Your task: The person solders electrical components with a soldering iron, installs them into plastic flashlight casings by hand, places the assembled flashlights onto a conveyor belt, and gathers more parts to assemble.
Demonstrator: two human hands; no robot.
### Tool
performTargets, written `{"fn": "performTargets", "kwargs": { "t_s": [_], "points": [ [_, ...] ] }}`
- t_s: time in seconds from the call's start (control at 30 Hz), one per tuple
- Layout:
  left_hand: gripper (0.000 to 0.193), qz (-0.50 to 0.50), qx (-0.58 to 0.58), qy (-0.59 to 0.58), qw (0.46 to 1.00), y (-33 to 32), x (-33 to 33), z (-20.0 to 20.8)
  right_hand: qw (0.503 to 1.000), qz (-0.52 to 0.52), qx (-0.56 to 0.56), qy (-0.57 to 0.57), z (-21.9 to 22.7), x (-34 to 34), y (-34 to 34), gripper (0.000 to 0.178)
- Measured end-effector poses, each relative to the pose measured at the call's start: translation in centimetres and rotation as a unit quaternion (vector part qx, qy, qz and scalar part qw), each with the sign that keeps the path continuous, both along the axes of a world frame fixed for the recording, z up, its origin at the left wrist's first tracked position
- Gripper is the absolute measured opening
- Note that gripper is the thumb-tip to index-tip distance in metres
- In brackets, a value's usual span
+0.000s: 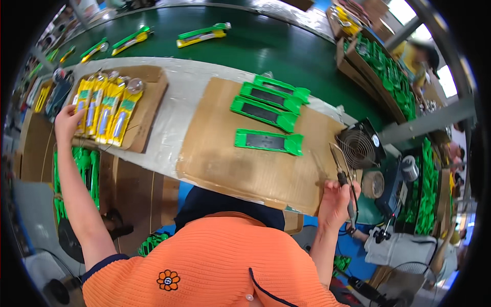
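Note:
At the left, my left hand (68,123) has its fingers closed at the edge of the leftmost yellow plastic part (83,97). Several such yellow parts, with lilac strips and round clear ends, lie side by side in a shallow cardboard box (153,97). My right hand (336,200), low at the right of the work mat, is closed around a soldering iron (342,178) with a dark handle, its metal tip pointing away from me. Between the hands, several green plastic housings (268,141) with dark inlays lie on a brown cardboard mat (215,158).
A small fan (358,144), a tape roll (373,184) and a blue soldering station (393,179) with a solder spool (409,168) stand right. Beyond runs a green conveyor (286,46) carrying green-and-yellow assemblies (203,35). Crates of green parts (84,169) flank the table.

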State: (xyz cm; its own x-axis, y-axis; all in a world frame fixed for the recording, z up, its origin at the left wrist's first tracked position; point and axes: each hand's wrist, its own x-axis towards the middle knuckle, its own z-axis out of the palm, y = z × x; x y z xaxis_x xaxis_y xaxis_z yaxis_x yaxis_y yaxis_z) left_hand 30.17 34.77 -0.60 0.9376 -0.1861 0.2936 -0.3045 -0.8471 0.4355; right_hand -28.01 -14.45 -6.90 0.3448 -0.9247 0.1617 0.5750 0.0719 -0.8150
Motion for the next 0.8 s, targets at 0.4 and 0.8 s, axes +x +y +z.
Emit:
{"fn": "performTargets", "kwargs": {
  "t_s": [0.4,0.8],
  "points": [
    [0.036,-0.408,-0.068,0.094,0.906,-24.1,-25.8,6.5,0.993,0.05,0.104,-0.009,2.6,4.5,-0.1,0.015],
    [0.034,-0.606,0.08,0.006,0.791,-32.0,-27.4,0.9,0.982,0.038,0.185,-0.008,1.4,6.7,1.0,0.007]
  ]
}}
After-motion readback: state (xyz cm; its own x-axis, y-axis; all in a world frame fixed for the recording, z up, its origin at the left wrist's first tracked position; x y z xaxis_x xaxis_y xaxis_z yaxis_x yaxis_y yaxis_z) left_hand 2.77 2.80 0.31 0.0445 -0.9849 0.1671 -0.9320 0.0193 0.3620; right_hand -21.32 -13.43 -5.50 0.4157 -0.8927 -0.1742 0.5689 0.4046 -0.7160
